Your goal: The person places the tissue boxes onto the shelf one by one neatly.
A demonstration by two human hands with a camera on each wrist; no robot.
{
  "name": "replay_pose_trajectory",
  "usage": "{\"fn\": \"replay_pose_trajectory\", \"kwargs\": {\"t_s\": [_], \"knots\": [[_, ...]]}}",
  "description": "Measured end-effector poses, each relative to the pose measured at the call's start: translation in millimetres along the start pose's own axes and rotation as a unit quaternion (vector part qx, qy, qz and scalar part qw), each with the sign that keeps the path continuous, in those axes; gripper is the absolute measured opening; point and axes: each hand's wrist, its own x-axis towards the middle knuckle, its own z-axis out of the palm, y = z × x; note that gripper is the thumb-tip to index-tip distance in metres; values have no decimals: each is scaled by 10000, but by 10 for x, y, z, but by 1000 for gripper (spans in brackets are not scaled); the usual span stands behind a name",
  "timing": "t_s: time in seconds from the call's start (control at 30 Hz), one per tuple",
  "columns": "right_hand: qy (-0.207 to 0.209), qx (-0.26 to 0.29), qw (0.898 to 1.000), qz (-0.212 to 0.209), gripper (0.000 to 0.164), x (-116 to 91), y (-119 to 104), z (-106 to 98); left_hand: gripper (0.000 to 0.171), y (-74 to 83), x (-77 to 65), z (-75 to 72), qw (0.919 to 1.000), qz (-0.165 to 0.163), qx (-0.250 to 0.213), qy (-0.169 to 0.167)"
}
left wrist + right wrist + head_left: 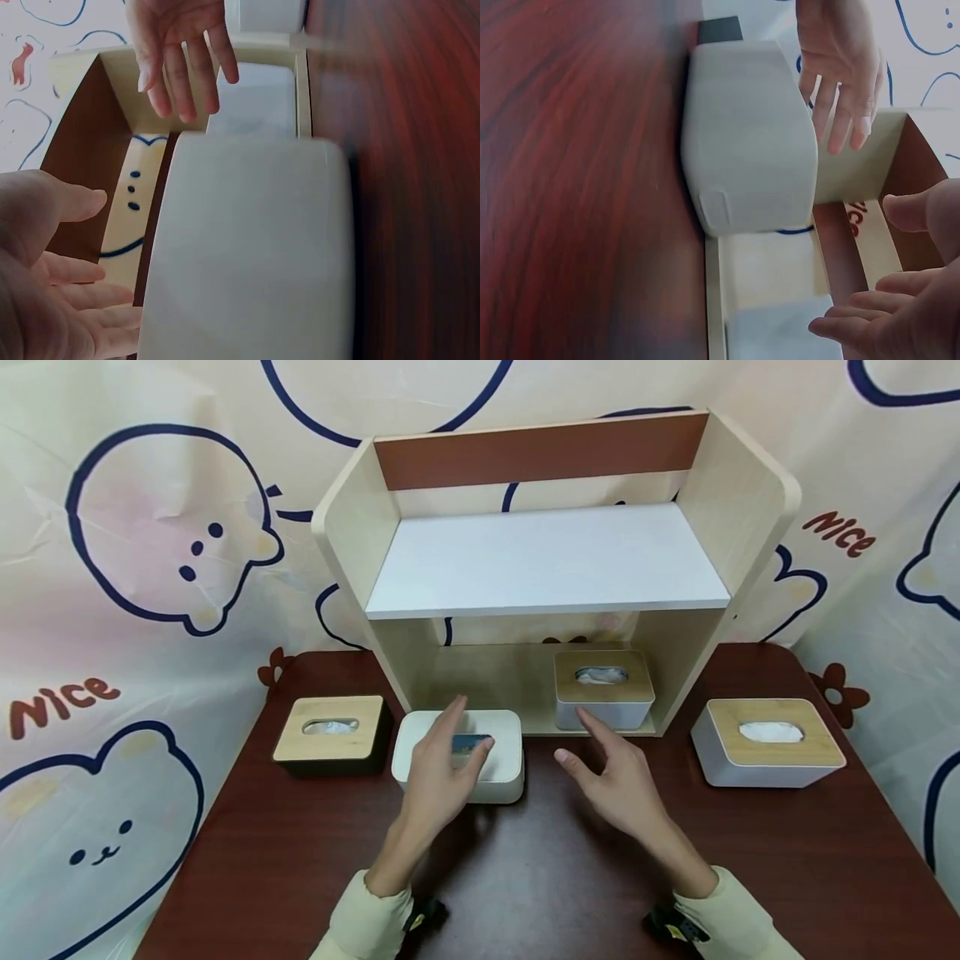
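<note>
My left hand [441,767] hovers over a white tissue box [501,777] with rounded corners, its fingers extended and overlapping the box's top in the head view. In the left wrist view the near side of that white tissue box [251,247] fills the middle, beside the fingers. To the right, my right hand [621,781] is held above the table with fingers spread and nothing in it. Just beyond its fingertips, a wood-topped tissue box [606,714] sits on the lower level of a small shelf unit [480,672], at the right side.
A dark tissue box with a wooden lid [330,739] stands on the left of the brown table [525,877]. Another wood-topped tissue box [765,760] is at the right. The shelf unit's white upper board [547,560] spans above. A patterned cloth [165,677] hangs behind.
</note>
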Motion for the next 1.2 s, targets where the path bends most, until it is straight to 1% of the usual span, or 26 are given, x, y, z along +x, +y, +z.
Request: {"fn": "replay_pose_trajectory", "kwargs": {"t_s": [0.27, 0.33, 0.43, 0.5, 0.6, 0.7, 0.8, 0.93, 1.07, 1.2], "knots": [[-372, 154, 9992, 40, 75, -8, -90, 208, 70, -148, -69, -237, 9991, -157, 358, 157], [-442, 151, 9989, 51, 76, -10, -107, 259, 70, -198, -85, -286, 9989, -168, 407, 174], [-563, 192, 9982, 77, 79, -15, -128, 330, 71, -296, -132, -357, 9984, -271, 456, 220], [-657, 280, 9974, 83, 81, -14, -142, 375, 72, -376, -189, -400, 9974, -438, 488, 283], [-782, 342, 9963, 102, 85, -12, -155, 434, 76, -494, -300, -470, 9952, -781, 459, 369], [-906, 277, 9954, 154, 88, -17, -160, 476, 80, -586, -398, -536, 9932, -1015, 455, 336], [-1057, 292, 9936, 274, 91, -23, -156, 513, 85, -645, -446, -584, 9933, -1055, 445, 174], [-1226, 411, 9906, 448, 96, -42, -151, 567, 95, -694, -465, -622, 9935, -1054, 399, -144], [-1320, 417, 9894, 451, 99, -64, -138, 629, 104, -752, -462, -638, 9917, -1115, 431, -477], [-1396, 300, 9890, 396, 102, -71, -136, 674, 111, -793, -450, -650, 9878, -1252, 477, -794]]}}
